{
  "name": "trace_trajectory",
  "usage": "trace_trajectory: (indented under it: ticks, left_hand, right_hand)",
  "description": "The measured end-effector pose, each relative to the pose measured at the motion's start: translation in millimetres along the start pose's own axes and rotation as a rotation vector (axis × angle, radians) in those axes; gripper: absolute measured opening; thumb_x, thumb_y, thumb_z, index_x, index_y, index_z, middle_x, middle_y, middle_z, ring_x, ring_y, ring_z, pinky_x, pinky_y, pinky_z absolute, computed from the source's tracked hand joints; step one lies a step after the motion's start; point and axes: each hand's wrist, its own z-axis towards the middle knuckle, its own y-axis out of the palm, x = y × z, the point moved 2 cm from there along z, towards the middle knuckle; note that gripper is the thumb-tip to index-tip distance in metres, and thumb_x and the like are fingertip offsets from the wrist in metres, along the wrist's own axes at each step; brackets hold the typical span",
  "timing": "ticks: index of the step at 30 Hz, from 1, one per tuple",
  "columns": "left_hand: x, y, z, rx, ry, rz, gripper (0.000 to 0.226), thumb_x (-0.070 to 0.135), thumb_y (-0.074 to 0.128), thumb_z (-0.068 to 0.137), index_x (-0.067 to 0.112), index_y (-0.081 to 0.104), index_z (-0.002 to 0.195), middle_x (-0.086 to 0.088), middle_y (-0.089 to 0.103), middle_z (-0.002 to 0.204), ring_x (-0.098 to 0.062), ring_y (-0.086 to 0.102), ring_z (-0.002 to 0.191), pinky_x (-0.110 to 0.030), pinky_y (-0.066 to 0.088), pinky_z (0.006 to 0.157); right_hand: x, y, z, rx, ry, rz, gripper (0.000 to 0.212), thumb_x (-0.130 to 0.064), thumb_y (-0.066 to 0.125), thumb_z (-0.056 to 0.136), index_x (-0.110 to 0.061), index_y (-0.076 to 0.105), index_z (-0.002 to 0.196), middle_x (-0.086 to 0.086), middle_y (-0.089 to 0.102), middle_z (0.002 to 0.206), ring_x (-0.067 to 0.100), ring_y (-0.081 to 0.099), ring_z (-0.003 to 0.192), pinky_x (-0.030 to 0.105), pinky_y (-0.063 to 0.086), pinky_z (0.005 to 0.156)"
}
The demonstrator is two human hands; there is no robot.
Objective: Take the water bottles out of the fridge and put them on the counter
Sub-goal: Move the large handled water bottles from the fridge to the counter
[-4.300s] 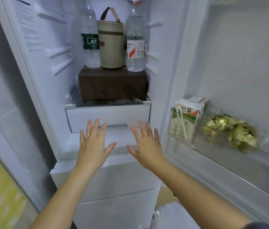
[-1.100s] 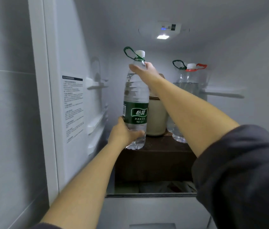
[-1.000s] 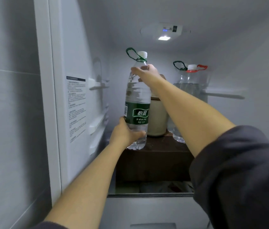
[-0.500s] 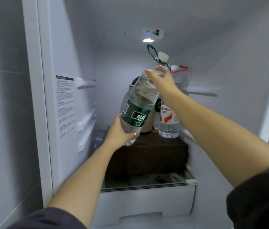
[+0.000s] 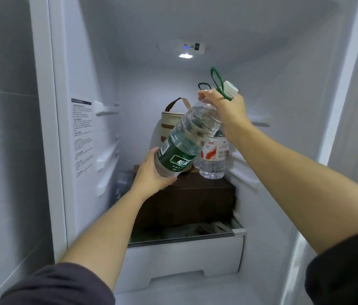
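**First bottle off the box and tipped**

A second earlier the green-label bottle had stood upright on the brown box. Now I had it lifted clear and tilted hard, with the cap up to the right and the base down to the left.

My left hand cupped the base, fingers curled under it. My right hand was wrapped round the neck just below the white cap, and the green carry loop stuck up past my knuckles.

The bottle hung in the air inside the fridge, resting on nothing. The red-label bottle stood upright on the box just behind it, beside the tan lunch bag — untouched.

I judged the lift done and the carry yet to come. The table was nowhere in view, so I would have to draw the bottle out and turn away — then come back for the second one.
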Motion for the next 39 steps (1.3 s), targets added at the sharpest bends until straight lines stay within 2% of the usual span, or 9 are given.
trace_trajectory:
  ticks: [4,11,15,18,22,27,31,35,39]
  left_hand:
    - [5.8,8.3,5.4,0.015,0.008,0.104,0.07,0.06,0.081,0.052,0.031,0.058,0.11,0.011,0.067,0.095,-0.004,0.065,0.087,-0.027,0.06,0.069]
    - [28.9,6.1,-16.4,-0.063,0.115,-0.059,0.081,0.057,0.088,0.055,0.036,0.05,0.124,0.016,0.065,0.111,0.0,0.062,0.104,-0.03,0.058,0.084]
    - [38.0,14.8,-47.6,-0.136,0.091,-0.122,0.089,0.043,0.09,0.058,0.038,0.039,0.132,0.021,0.06,0.115,0.003,0.058,0.105,-0.023,0.051,0.088]
    - [32.1,21.8,-77.0,-0.092,0.013,-0.272,0.095,0.025,0.091,0.06,0.042,0.033,0.133,0.026,0.049,0.12,0.005,0.051,0.108,-0.014,0.043,0.087]
    - [8.5,41.2,-116.4,0.097,-0.15,-0.741,0.096,0.042,0.09,0.058,0.034,0.038,0.138,0.0,0.049,0.14,-0.017,0.052,0.125,-0.038,0.046,0.102]
    - [20.9,61.3,-125.6,0.012,-0.632,-1.566,0.051,0.058,0.043,0.094,0.02,0.06,0.124,-0.016,0.065,0.122,-0.038,0.062,0.113,-0.053,0.05,0.093]
    - [21.2,70.5,-125.0,-0.122,-0.767,-1.723,0.056,0.053,0.04,0.095,0.014,0.056,0.132,-0.022,0.062,0.127,-0.04,0.059,0.117,-0.046,0.052,0.087]
    - [16.1,83.3,-133.3,-0.188,-0.822,-1.695,0.056,0.051,0.041,0.094,0.013,0.056,0.132,-0.022,0.063,0.124,-0.039,0.06,0.114,-0.046,0.051,0.085]
    - [12.7,90.2,-140.0,-0.232,-0.81,-1.706,0.056,0.049,0.04,0.095,0.013,0.055,0.135,-0.022,0.061,0.128,-0.04,0.057,0.119,-0.048,0.048,0.093]
  right_hand:
    - [-17.1,-1.5,-9.8,-0.009,-0.064,-0.014,0.027,-0.016,0.075,0.083,0.0,0.067,0.102,0.014,0.073,0.102,0.028,0.068,0.102,0.046,0.057,0.089]
    - [-49.3,-26.2,-23.2,-0.278,-0.144,-0.003,0.013,-0.014,0.068,0.087,-0.011,0.068,0.099,0.009,0.069,0.112,0.024,0.063,0.113,0.039,0.057,0.086]
    - [-57.7,-26.4,-43.9,-0.208,-0.181,0.004,0.005,-0.014,0.067,0.079,-0.01,0.064,0.08,0.011,0.074,0.088,0.023,0.071,0.085,0.039,0.058,0.079]
    - [-49.4,-30.6,-62.8,-0.099,-0.144,0.035,0.004,-0.008,0.063,0.078,-0.009,0.06,0.078,0.005,0.071,0.074,0.017,0.068,0.072,0.028,0.054,0.065]
    - [-35.0,-45.9,-81.8,0.054,-0.07,0.119,0.014,0.002,0.058,0.085,-0.009,0.06,0.077,0.004,0.068,0.068,0.013,0.066,0.064,0.025,0.053,0.06]
    - [-31.5,-53.5,-92.5,0.061,-0.025,0.158,0.021,0.002,0.055,0.085,-0.011,0.061,0.07,0.007,0.069,0.07,0.017,0.065,0.068,0.038,0.057,0.075]
    - [-31.4,-60.6,-97.2,-0.031,-0.047,0.063,0.004,-0.012,0.063,0.081,-0.01,0.064,0.083,0.006,0.071,0.083,0.016,0.068,0.079,0.031,0.057,0.074]
    - [-23.0,-72.0,-104.6,-0.091,-0.099,-0.021,0.025,-0.023,0.067,0.075,-0.014,0.07,0.098,0.0,0.072,0.109,0.02,0.064,0.113,0.037,0.051,0.099]
    - [-17.5,-71.9,-114.8,-0.104,-0.109,0.009,0.006,-0.012,0.059,0.083,-0.011,0.063,0.079,0.006,0.074,0.08,0.029,0.07,0.09,0.053,0.054,0.088]
